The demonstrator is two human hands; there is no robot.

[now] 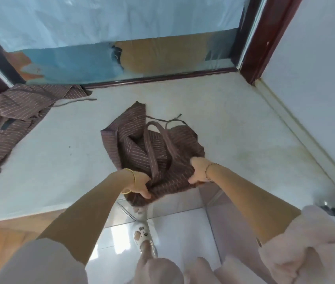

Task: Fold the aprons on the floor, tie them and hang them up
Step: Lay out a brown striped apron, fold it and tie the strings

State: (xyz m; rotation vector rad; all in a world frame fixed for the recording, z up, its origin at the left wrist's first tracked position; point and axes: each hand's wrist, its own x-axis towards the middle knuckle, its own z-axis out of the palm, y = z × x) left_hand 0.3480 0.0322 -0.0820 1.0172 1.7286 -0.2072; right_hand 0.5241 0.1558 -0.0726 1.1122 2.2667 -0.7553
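Grip's on: left hand [140, 184] and right hand [199, 171] both clutch the bunched apron [133, 152] at the floor's [234, 119] near edge; 2nd apron [13, 119] lies far-left. Danger: loose neck loop [152, 148] and ties [172, 120] could tangle inside the fold.

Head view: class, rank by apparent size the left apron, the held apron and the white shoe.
1. Left apron and held apron: alike, one cropped, one bunched; unranked.
2. White shoe: clearly smallest.
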